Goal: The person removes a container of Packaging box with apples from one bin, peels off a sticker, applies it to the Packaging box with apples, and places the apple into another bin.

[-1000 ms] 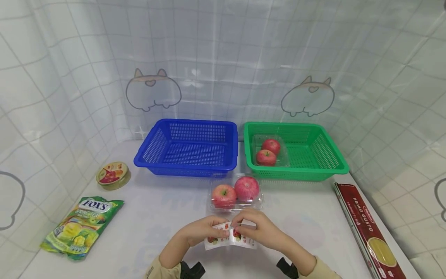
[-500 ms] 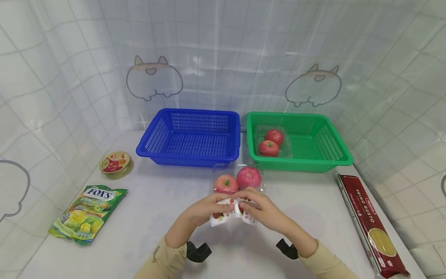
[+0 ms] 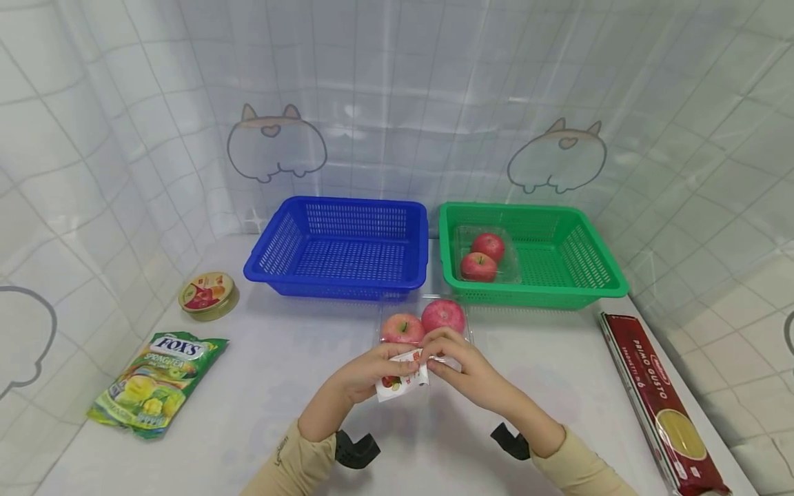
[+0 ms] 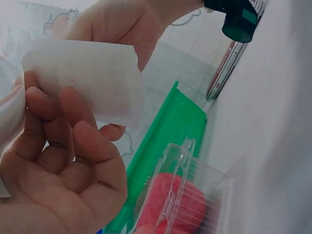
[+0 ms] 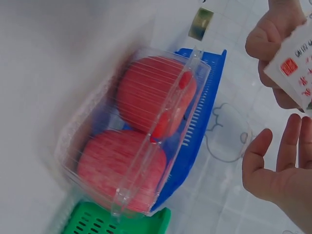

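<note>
In front of the person is a white printed label strip (image 3: 400, 377) with red lettering and small fruit pictures. The left hand (image 3: 366, 372) grips it between thumb and fingers. At its right end, the thumb and fingertips of the right hand (image 3: 464, 365) pinch the edge. The left wrist view shows the strip's plain white back (image 4: 92, 80), bent at the left fingertips, with the right hand (image 4: 122, 22) behind it. Just beyond both hands lies a clear plastic clamshell box (image 5: 141, 131) with two red apples (image 5: 124, 163) inside.
A blue basket (image 3: 273, 284) stands at the back. Beside it, a green basket (image 3: 558, 295) holds a clear box of two apples (image 3: 479, 267). A round tin (image 3: 207, 295) and a green FOX'S candy bag (image 3: 155, 382) lie left, a red spaghetti pack (image 3: 660, 399) right.
Both hands rose toward the apple box in the head view. The two label panels, first spread flat, bent at the middle; now only the left panel shows. The head view also shifted slightly.
</note>
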`<state>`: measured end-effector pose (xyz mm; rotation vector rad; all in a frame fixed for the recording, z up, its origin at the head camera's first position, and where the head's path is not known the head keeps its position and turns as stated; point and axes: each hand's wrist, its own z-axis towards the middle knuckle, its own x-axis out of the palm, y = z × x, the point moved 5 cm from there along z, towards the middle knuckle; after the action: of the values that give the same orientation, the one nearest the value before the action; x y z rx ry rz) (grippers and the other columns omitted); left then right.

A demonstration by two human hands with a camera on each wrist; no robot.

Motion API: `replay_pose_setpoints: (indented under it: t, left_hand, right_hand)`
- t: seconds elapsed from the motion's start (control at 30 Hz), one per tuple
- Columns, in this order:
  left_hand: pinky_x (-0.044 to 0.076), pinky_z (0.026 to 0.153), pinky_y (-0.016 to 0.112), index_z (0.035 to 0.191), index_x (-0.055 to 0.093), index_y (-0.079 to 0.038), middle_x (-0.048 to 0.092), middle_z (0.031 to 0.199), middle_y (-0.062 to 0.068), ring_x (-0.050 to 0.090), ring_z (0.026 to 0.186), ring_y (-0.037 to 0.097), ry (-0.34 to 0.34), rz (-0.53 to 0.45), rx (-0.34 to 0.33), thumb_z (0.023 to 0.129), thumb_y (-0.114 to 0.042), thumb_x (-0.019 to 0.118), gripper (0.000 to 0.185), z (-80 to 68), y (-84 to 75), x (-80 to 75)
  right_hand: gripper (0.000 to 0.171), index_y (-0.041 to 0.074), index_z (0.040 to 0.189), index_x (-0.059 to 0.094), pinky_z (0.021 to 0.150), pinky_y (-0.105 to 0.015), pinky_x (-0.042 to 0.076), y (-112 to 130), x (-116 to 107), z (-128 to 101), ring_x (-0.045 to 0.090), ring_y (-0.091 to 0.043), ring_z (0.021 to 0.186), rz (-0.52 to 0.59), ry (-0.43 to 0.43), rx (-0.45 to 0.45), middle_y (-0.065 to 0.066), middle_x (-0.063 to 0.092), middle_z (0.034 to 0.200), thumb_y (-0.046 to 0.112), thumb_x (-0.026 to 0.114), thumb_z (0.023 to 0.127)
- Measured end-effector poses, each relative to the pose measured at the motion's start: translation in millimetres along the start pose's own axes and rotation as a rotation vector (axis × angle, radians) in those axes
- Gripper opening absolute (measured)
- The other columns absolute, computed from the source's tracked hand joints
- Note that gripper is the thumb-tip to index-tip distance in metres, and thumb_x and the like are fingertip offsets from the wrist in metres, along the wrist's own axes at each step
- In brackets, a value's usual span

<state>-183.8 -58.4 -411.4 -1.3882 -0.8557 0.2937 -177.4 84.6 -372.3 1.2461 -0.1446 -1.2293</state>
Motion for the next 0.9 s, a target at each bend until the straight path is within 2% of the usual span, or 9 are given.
replay_pose_setpoints:
  t: [0.17, 0.3, 0.4, 0.5, 0.63, 0.77, 0.9]
  left_hand:
    - [0.050, 0.064, 0.016, 0.100, 0.063, -0.012, 0.066, 0.084, -0.004, 0.062, 0.074, 0.004, -0.015, 0.014, -0.043, 0.088, -0.019, 0.061, 0.014, -4.1, 2.2, 0.2]
    - [0.050, 0.064, 0.016, 0.098, 0.063, -0.012, 0.065, 0.085, -0.004, 0.062, 0.074, 0.004, 0.003, 0.011, -0.074, 0.089, -0.018, 0.060, 0.012, -8.1, 7.8, -0.7]
    - [0.050, 0.064, 0.016, 0.098, 0.063, -0.013, 0.065, 0.084, -0.005, 0.061, 0.074, 0.003, 0.035, 0.004, -0.066, 0.089, -0.018, 0.059, 0.010, -9.0, 10.6, -0.4]
    - [0.050, 0.063, 0.015, 0.097, 0.063, -0.014, 0.065, 0.083, -0.005, 0.061, 0.073, 0.002, 0.052, 0.001, -0.049, 0.090, -0.019, 0.059, 0.009, -8.9, 10.8, 1.2]
    - [0.050, 0.063, 0.015, 0.098, 0.062, -0.013, 0.066, 0.084, -0.005, 0.062, 0.073, 0.003, 0.057, 0.005, -0.037, 0.090, -0.023, 0.060, 0.013, -8.2, 10.5, 1.5]
    - [0.050, 0.063, 0.016, 0.106, 0.060, -0.005, 0.066, 0.086, -0.003, 0.062, 0.074, 0.004, 0.048, 0.017, -0.051, 0.089, -0.025, 0.061, 0.026, -8.4, 12.0, -1.6]
    - [0.051, 0.062, 0.017, 0.112, 0.056, 0.005, 0.066, 0.086, -0.004, 0.062, 0.073, 0.004, 0.013, 0.051, -0.095, 0.088, -0.022, 0.061, 0.036, -11.6, 17.3, -9.5]
  right_hand:
    - [0.015, 0.018, 0.094, 0.055, 0.086, -0.035, 0.045, 4, 3, -1, 0.050, -0.015, 0.104, 0.006, 0.044, -0.021, -0.001, 0.054, 0.111, 0.003, 0.055, 0.091]
    - [0.017, 0.014, 0.101, 0.057, 0.083, -0.035, 0.045, 9, 5, -2, 0.051, -0.016, 0.102, 0.011, 0.073, -0.062, -0.003, 0.056, 0.107, 0.001, 0.055, 0.090]
    - [0.021, 0.014, 0.106, 0.061, 0.084, -0.034, 0.045, 10, 6, -3, 0.051, -0.015, 0.102, -0.014, 0.076, -0.078, -0.002, 0.057, 0.107, 0.002, 0.057, 0.089]
    - [0.017, 0.019, 0.100, 0.063, 0.086, -0.033, 0.045, 6, 7, -4, 0.051, -0.015, 0.103, -0.036, 0.053, -0.081, 0.001, 0.055, 0.107, 0.006, 0.060, 0.089]
    - [0.015, 0.019, 0.092, 0.059, 0.085, -0.033, 0.045, 6, 7, -3, 0.051, -0.015, 0.103, -0.032, 0.038, -0.090, 0.001, 0.055, 0.107, 0.005, 0.061, 0.087]
    - [0.016, 0.019, 0.088, 0.057, 0.087, -0.034, 0.044, 6, 6, -3, 0.050, -0.015, 0.104, -0.042, 0.037, -0.080, 0.001, 0.055, 0.108, 0.005, 0.062, 0.086]
    - [0.016, 0.016, 0.089, 0.057, 0.090, -0.036, 0.043, 6, -3, -4, 0.053, -0.016, 0.102, 0.025, -0.003, -0.043, -0.002, 0.058, 0.105, 0.002, 0.062, 0.085]
